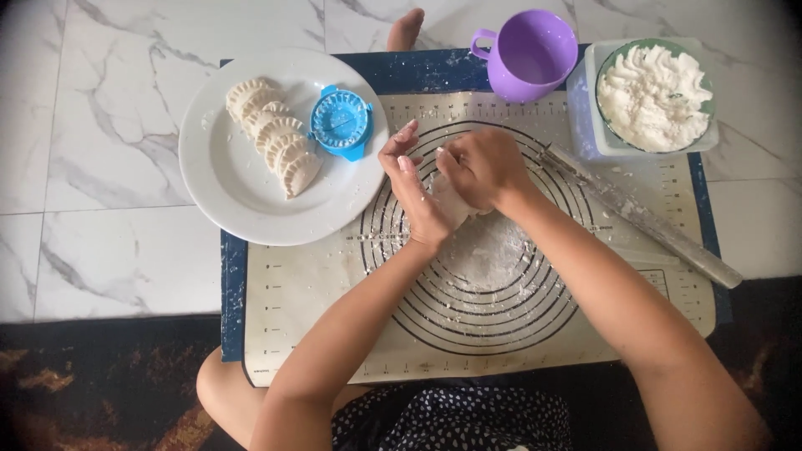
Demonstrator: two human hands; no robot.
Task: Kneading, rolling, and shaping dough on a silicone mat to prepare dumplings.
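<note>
White dough lump cupped btwn left hand, right hand, grip closed

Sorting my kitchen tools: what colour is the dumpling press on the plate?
Blue, clearest in the head view: dumpling press.

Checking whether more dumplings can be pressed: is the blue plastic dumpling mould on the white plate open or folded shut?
Open: the blue plastic dumpling mould lies spread flat, a full floury circle, on the white plate.
</note>
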